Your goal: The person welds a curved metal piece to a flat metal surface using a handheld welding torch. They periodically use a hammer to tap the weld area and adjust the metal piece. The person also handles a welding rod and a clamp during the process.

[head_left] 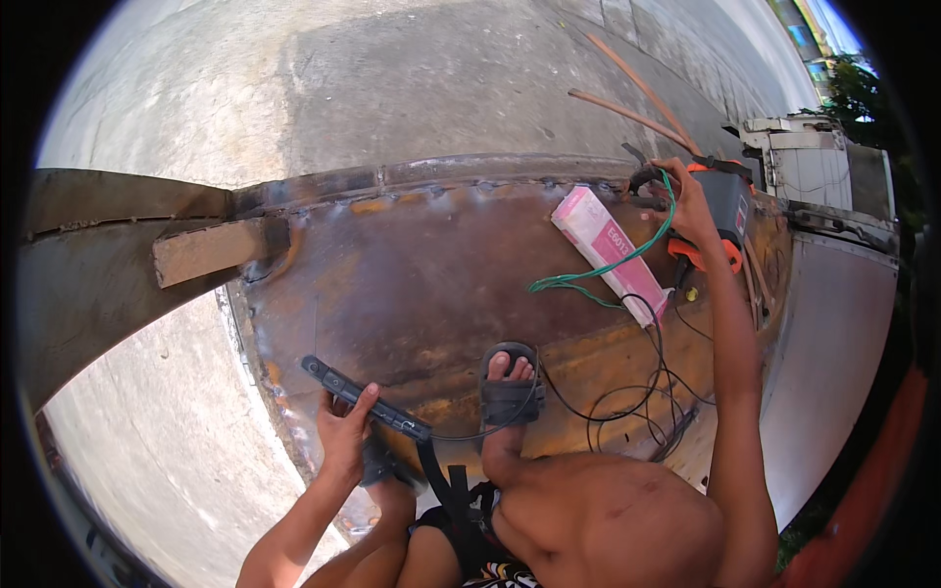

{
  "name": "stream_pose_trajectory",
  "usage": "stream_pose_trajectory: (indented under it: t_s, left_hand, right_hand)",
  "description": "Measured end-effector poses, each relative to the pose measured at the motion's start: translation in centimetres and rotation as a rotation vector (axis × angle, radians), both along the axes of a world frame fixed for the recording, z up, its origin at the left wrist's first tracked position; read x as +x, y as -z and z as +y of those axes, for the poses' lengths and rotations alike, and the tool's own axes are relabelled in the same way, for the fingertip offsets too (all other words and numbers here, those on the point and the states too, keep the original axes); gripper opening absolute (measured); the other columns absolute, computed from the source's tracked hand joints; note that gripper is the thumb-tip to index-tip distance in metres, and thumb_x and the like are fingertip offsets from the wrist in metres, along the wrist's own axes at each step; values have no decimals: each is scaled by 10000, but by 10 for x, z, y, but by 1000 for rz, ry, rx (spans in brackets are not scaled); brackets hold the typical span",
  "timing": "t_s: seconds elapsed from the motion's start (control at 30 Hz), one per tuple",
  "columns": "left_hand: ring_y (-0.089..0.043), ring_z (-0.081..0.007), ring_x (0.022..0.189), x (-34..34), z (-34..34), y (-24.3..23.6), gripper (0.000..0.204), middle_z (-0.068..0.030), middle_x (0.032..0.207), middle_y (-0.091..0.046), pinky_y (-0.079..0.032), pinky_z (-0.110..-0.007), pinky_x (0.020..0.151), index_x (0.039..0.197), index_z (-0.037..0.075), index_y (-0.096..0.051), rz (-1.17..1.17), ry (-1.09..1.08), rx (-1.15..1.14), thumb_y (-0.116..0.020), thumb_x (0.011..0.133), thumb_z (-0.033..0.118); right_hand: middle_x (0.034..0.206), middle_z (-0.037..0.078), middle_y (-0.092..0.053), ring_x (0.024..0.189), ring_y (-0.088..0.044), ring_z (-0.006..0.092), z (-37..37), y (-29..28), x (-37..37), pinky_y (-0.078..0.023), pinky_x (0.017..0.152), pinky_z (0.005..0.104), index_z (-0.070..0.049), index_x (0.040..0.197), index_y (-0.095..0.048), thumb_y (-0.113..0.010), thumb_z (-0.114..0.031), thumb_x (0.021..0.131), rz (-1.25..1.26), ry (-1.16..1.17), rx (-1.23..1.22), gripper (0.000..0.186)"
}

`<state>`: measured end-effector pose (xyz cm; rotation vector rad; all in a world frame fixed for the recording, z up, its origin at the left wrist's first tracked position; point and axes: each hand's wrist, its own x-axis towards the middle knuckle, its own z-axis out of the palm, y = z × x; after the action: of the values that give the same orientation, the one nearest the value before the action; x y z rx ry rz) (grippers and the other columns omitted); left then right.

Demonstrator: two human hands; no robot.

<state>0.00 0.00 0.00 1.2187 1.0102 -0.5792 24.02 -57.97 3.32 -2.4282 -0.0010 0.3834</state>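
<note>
My left hand (348,421) grips a long black device (333,377) with a strap and a thin cable hanging from it. My right hand (696,211) is raised at the upper right, fingers curled around a dark object I cannot make out, with a green wire (598,272) draped from it. Just beside it lies an orange-and-black portable machine (730,206). A long pink-and-white box (588,225) lies on the rusty steel plate (412,274), crossed by the green wire. Black cables (632,412) lie in loops near my sandaled foot (505,382).
A curved steel beam (108,304) with a short bracket (206,250) runs off left. Copper-coloured rods (627,113) extend beyond the plate's welded back edge over concrete ground (392,88). Pale metal housings (804,162) and a metal panel (833,323) stand at right.
</note>
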Motion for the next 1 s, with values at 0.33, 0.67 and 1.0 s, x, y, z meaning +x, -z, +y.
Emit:
stream_pose_trajectory:
  t_s: [0.33,0.67,1.0]
  left_hand:
    - [-638,-141,1019,-21,-1,-3,642,-76,1153,-675,-508,-274,872,1355,2,-530,10,-33,-62,-911,881,207]
    - [-629,-117,937,-12,-2,-10,525,-51,1060,-666,-513,-274,810,1261,30,-558,-2,-47,-65,-898,894,188]
    - [-570,-73,646,20,8,-25,395,-58,911,-617,-429,-206,472,1166,-4,-549,-53,20,11,-844,936,122]
  right_hand:
    - [1443,143,-613,1340,-603,298,13,4,-3,-525,1109,437,-124,1584,-383,-992,-90,654,-6,-28,40,1112]
    - [1564,147,-490,1398,-555,308,1,5,-36,-502,1124,458,-132,1633,-338,-1013,-185,676,-105,144,-40,1173]
    - [1371,144,-578,1196,-627,226,47,-53,-113,-570,953,384,-26,1569,-388,-957,-411,776,-11,306,65,1049]
